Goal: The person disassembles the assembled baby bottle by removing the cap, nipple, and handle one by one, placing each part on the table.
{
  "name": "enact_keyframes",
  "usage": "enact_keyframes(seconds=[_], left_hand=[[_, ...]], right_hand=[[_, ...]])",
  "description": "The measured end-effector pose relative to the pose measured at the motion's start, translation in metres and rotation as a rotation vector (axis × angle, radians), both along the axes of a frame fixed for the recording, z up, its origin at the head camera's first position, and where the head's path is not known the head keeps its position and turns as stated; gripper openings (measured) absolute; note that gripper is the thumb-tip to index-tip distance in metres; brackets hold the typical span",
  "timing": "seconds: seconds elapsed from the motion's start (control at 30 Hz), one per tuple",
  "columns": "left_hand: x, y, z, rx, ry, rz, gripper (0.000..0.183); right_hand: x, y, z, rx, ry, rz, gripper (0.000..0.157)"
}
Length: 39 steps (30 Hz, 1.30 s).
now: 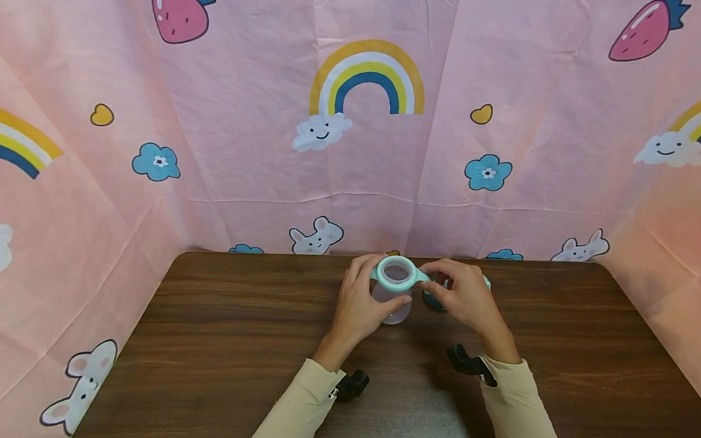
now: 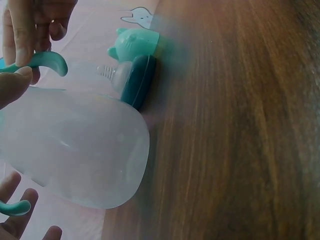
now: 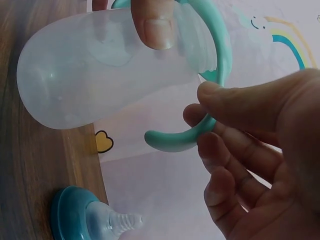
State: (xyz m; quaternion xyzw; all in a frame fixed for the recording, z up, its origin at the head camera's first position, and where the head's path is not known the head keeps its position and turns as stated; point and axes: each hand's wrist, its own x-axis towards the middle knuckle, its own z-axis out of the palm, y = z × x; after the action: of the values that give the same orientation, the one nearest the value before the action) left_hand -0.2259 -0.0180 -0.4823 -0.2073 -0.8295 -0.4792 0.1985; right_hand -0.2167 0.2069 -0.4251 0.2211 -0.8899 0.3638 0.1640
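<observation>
A frosted, translucent baby bottle (image 1: 398, 312) stands upright with its mouth uncovered, close over the table. Around its neck sits a mint handle ring (image 1: 397, 287) with two curved side handles. My left hand (image 1: 361, 303) grips the bottle from the left; in the right wrist view its thumb (image 3: 156, 32) presses the bottle wall. With thumb and fingertips, my right hand (image 1: 465, 292) pinches the right-hand handle (image 3: 172, 141). Behind that hand, partly hidden in the head view, a clear teat in a dark teal collar (image 2: 138, 82) stands on the table.
Beside the teat is a mint bottle cap (image 2: 137, 44) with animal ears. All of this is toward the back of the brown wooden table (image 1: 226, 369). A pink patterned cloth (image 1: 241, 117) hangs close behind and along both sides.
</observation>
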Motion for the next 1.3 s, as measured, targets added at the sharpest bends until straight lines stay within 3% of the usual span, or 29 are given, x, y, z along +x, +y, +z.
enact_keyframes(seconds=[0.27,0.57,1.0,1.3], left_hand=[[-0.0003,0.0001,0.0003,-0.012,-0.043,-0.001,0.086],[0.0006,-0.0001,0.0014,-0.019,-0.047,0.001,0.087],[0.0004,0.0004,0.0013,-0.024,-0.057,0.008,0.088],[-0.0020,0.0018,-0.0013,0.034,-0.043,0.027,0.099]], right_hand=[[0.0007,0.0000,-0.0024,-0.008,-0.024,-0.004,0.017],[0.0008,0.0011,-0.0030,-0.016,-0.111,0.022,0.014],[-0.0013,0.0023,-0.0049,-0.007,-0.090,0.056,0.015],[-0.0014,0.0012,-0.0033,-0.018,-0.124,0.042,0.014]])
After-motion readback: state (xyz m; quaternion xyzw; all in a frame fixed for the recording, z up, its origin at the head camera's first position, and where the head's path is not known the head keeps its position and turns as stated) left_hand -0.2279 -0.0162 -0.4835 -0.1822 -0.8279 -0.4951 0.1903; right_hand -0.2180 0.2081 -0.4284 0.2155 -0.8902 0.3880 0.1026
